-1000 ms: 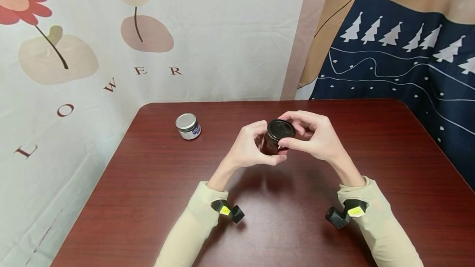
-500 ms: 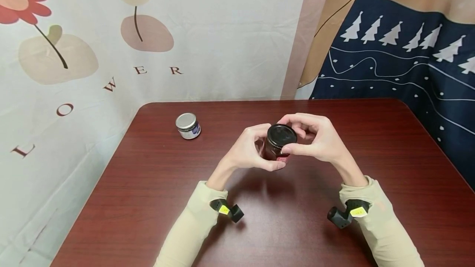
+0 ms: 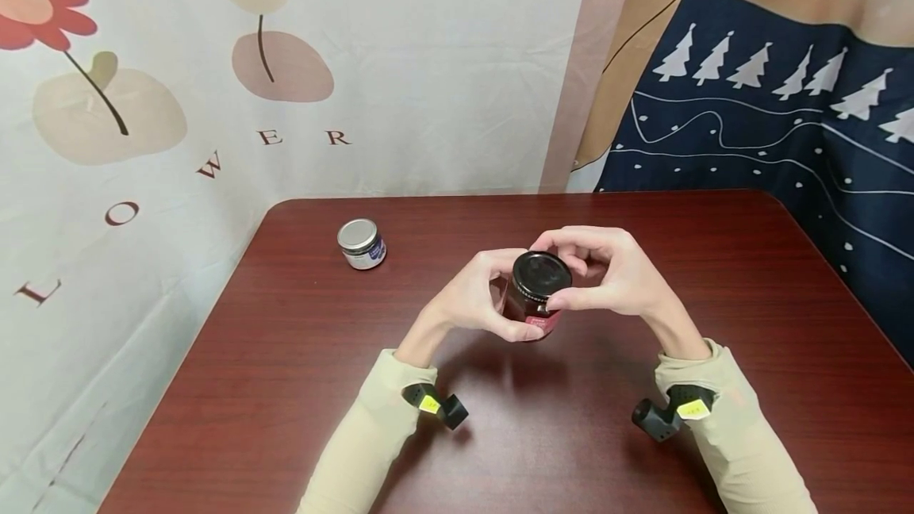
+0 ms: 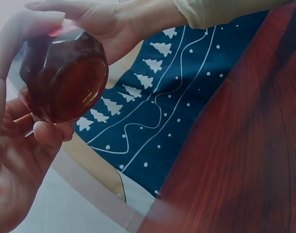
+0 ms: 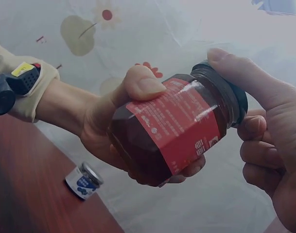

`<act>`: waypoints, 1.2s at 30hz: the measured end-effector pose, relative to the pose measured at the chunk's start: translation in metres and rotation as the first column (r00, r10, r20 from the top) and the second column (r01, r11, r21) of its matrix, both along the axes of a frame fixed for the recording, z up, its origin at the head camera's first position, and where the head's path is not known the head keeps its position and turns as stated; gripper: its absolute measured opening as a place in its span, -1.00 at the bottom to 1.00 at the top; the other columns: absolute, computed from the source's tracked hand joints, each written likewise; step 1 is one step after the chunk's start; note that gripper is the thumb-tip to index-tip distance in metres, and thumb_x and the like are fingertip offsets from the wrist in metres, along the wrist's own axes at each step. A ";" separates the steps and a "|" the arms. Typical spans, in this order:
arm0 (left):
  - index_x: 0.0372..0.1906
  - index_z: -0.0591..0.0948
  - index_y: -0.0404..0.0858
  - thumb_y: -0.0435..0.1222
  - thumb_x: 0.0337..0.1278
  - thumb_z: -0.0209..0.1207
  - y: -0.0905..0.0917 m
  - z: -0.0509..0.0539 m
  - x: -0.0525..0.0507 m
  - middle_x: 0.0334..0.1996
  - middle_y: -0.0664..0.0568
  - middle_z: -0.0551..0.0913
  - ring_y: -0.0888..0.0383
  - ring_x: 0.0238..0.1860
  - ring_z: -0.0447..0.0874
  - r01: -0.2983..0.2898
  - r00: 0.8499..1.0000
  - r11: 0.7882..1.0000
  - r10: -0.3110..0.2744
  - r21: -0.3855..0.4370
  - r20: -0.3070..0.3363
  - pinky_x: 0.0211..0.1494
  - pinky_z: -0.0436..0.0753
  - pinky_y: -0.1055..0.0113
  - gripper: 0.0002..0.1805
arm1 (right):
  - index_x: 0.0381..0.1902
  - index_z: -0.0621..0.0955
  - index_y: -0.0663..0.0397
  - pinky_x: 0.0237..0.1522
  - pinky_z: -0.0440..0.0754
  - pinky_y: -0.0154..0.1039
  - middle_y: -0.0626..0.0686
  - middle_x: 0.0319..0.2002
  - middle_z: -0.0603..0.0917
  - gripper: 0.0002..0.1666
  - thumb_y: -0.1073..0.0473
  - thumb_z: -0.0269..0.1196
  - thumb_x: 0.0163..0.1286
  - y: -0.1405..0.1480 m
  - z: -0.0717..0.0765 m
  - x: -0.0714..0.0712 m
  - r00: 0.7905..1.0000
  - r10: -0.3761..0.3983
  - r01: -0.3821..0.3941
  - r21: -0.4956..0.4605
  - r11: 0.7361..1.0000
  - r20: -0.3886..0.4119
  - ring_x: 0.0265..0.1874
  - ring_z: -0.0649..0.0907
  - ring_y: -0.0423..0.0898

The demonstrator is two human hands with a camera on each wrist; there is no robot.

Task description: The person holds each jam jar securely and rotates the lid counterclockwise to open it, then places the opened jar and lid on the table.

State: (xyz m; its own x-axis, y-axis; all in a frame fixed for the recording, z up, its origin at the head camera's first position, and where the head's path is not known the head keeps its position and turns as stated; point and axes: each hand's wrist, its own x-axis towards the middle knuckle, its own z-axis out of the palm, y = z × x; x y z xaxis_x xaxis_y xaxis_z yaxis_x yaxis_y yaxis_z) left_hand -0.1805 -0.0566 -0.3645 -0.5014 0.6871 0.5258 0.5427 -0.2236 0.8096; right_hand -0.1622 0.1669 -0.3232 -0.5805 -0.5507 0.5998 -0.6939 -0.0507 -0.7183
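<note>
A dark glass jar (image 5: 179, 126) with a red label and a black lid (image 3: 541, 274) is held above the table, its lid upward in the head view. My left hand (image 3: 467, 292) grips the jar's body, the thumb lying over the red label. With thumb and fingers, my right hand (image 3: 614, 268) pinches the rim of the lid, which still sits on the jar. In the left wrist view the jar's dark base (image 4: 70, 73) faces the camera and hides the lid.
A small jar (image 3: 362, 244) with a silver lid and a white and blue label stands at the back left of the reddish-brown table (image 3: 300, 387). Behind the table hang a pale flower-print cloth (image 3: 443, 62) and a navy tree-print cloth (image 3: 735, 125).
Both hands and the dark jar have come a little nearer to me, lower in the head view. More of the red label shows. The small jar stays put.
</note>
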 end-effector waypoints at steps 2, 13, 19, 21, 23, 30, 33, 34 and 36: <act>-0.14 0.68 -0.41 -0.53 -0.40 0.57 -0.001 0.000 0.001 -0.19 -0.13 0.67 0.04 -0.18 0.61 0.034 0.999 0.999 -0.034 -0.001 0.020 -0.13 0.66 0.18 -0.49 | 0.01 0.66 0.25 -0.50 0.45 -0.33 -0.01 -0.51 0.35 -0.36 0.55 0.53 -0.12 0.000 0.000 0.000 1.000 0.029 -0.029 -0.004 1.000 -0.012 -0.50 0.41 -0.18; -0.12 0.67 -0.42 -0.54 -0.41 0.57 -0.003 0.002 0.002 -0.17 -0.13 0.66 0.05 -0.15 0.60 0.049 0.999 0.999 -0.048 -0.012 0.025 -0.15 0.68 0.17 -0.47 | 0.07 0.64 0.29 -0.44 0.51 -0.33 -0.01 -0.40 0.50 -0.35 0.53 0.47 -0.08 -0.001 -0.001 -0.002 0.994 0.051 -0.050 0.013 0.999 -0.093 -0.42 0.46 -0.17; -0.09 0.67 -0.38 -0.52 -0.36 0.56 -0.003 0.000 0.001 -0.17 -0.09 0.66 0.05 -0.20 0.60 -0.027 1.000 1.000 0.027 0.007 0.007 -0.20 0.66 0.21 -0.47 | 0.17 0.61 0.28 -0.40 0.50 -0.29 0.05 -0.14 0.68 -0.35 0.47 0.38 0.02 -0.002 -0.001 -0.003 0.988 0.005 0.002 0.048 0.999 -0.154 -0.34 0.50 -0.15; -0.08 0.66 -0.39 -0.54 -0.34 0.55 -0.003 0.000 0.001 -0.18 -0.09 0.65 0.05 -0.22 0.59 -0.040 0.999 0.999 0.040 0.020 0.016 -0.24 0.67 0.22 -0.47 | 0.22 0.58 0.28 -0.41 0.53 -0.30 0.08 -0.06 0.68 -0.33 0.47 0.35 0.05 -0.001 -0.001 -0.003 0.990 -0.003 0.011 0.054 0.999 -0.142 -0.32 0.52 -0.14; -0.08 0.67 -0.39 -0.52 -0.32 0.55 -0.002 0.001 0.001 -0.20 -0.09 0.65 0.06 -0.24 0.58 -0.068 0.998 0.997 0.068 0.024 0.005 -0.27 0.66 0.23 -0.48 | 0.25 0.56 0.28 -0.43 0.53 -0.31 0.08 -0.05 0.67 -0.31 0.47 0.34 0.07 -0.001 -0.001 -0.003 0.991 -0.024 0.032 0.056 0.998 -0.132 -0.35 0.51 -0.14; -0.14 0.72 -0.18 -0.32 -0.29 0.59 0.000 0.001 0.000 -0.32 0.13 0.62 0.19 -0.41 0.44 -0.278 0.954 0.960 0.273 -0.019 -0.127 -0.49 0.45 0.29 -0.55 | 0.24 0.58 0.20 -0.56 0.48 -0.31 -0.04 -0.27 0.55 -0.32 0.44 0.42 0.10 0.001 -0.005 -0.003 0.986 -0.145 0.151 0.064 0.986 -0.087 -0.43 0.45 -0.15; -0.17 0.71 -0.14 -0.28 -0.28 0.59 0.002 0.001 0.001 -0.38 0.17 0.57 0.22 -0.48 0.41 -0.348 0.925 0.937 0.341 -0.015 -0.166 -0.55 0.42 0.32 -0.57 | 0.23 0.59 0.16 -0.55 0.47 -0.35 -0.07 -0.37 0.45 -0.30 0.44 0.46 0.07 0.000 -0.006 -0.004 0.977 -0.192 0.198 0.061 0.978 -0.094 -0.42 0.42 -0.15; -0.19 0.71 -0.13 -0.26 -0.28 0.59 0.003 0.001 0.002 -0.40 0.18 0.55 0.23 -0.50 0.40 -0.372 0.914 0.928 0.364 -0.012 -0.182 -0.56 0.41 0.33 -0.59 | 0.22 0.60 0.15 -0.54 0.48 -0.36 -0.06 -0.38 0.44 -0.29 0.45 0.47 0.05 0.000 -0.006 -0.004 0.974 -0.205 0.211 0.058 0.976 -0.099 -0.42 0.42 -0.15; -0.25 0.70 -0.11 -0.23 -0.28 0.58 0.005 0.002 0.003 -0.46 0.20 0.49 0.25 -0.53 0.38 -0.422 0.887 0.907 0.410 -0.009 -0.214 -0.56 0.40 0.35 -0.63 | 0.21 0.61 0.14 -0.49 0.53 -0.39 -0.06 -0.38 0.45 -0.28 0.46 0.49 0.03 -0.001 -0.006 -0.005 0.966 -0.232 0.239 0.050 0.970 -0.114 -0.41 0.43 -0.14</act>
State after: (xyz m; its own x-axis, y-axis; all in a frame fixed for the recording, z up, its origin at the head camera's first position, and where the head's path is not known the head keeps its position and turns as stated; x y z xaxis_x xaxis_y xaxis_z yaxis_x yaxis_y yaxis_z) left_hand -0.1779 -0.0518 -0.3628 -0.6339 0.4691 0.6149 0.7297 0.0993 0.6765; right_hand -0.1669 0.1655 -0.3294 -0.6329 -0.4449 0.6336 -0.7535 0.1662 -0.6360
